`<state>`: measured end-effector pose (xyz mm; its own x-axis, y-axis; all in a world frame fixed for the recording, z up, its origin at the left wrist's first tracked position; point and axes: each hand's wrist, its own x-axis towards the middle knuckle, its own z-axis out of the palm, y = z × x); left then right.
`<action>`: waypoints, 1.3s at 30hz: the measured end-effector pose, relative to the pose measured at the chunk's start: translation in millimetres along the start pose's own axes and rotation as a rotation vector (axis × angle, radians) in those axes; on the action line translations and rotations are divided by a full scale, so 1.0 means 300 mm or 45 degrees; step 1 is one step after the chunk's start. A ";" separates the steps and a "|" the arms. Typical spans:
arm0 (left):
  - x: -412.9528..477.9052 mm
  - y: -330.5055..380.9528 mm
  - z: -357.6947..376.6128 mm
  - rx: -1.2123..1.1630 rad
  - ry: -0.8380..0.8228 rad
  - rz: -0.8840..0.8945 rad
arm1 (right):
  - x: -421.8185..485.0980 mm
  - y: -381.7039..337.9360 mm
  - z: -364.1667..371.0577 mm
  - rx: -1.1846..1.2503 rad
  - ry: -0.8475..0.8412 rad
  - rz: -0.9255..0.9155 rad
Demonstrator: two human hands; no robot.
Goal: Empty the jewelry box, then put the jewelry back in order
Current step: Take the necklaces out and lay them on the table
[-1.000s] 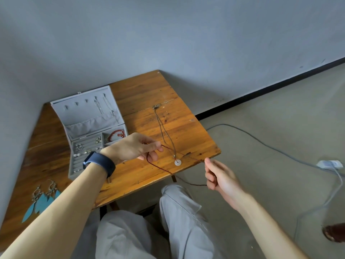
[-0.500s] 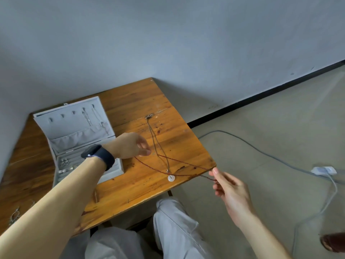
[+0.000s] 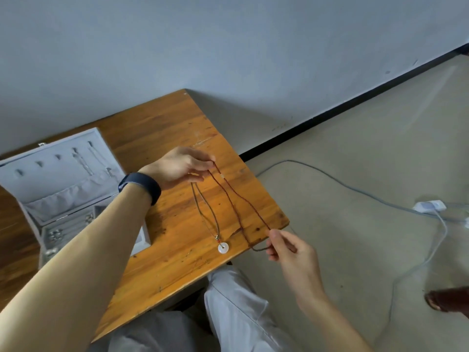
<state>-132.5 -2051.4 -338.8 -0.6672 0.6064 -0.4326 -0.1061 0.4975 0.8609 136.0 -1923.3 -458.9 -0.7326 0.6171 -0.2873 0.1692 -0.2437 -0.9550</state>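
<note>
Your right hand (image 3: pixel 286 250) is pinching the near loop of the red cord necklace (image 3: pixel 241 196) just off the edge of the wooden table (image 3: pixel 162 138). The white-disc pendant necklace (image 3: pixel 222 247) is lying beside it. Your left hand (image 3: pixel 180 166) is pinching the cord's far end. The jewelry box (image 3: pixel 63 171) is standing open beyond, seemingly holding rings.

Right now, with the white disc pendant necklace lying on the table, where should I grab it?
I'd pinch both grey cord strands just above the white disc pendant, coming down from above at the table's near edge. The disc lies flat on the wood, leaving little to grip, while the strands meet there.
</note>
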 end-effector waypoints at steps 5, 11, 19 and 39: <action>0.111 -0.027 0.005 0.895 0.490 0.192 | -0.012 0.007 0.039 -0.246 -0.100 -0.010; 0.183 -0.103 0.002 1.615 0.585 0.328 | 0.010 -0.023 0.046 -0.445 -0.028 -0.077; 0.227 -0.144 0.000 1.569 0.571 0.335 | 0.007 -0.010 0.069 -0.784 0.051 -0.299; 0.256 -0.164 0.022 1.575 0.728 0.290 | 0.039 -0.009 0.170 -0.762 0.055 -0.239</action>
<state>-173.8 -2025.3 -416.1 -0.8203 0.5609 0.1119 0.5616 0.8269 -0.0284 93.5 -1953.6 -456.0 -0.7606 0.6413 -0.1012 0.3890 0.3254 -0.8618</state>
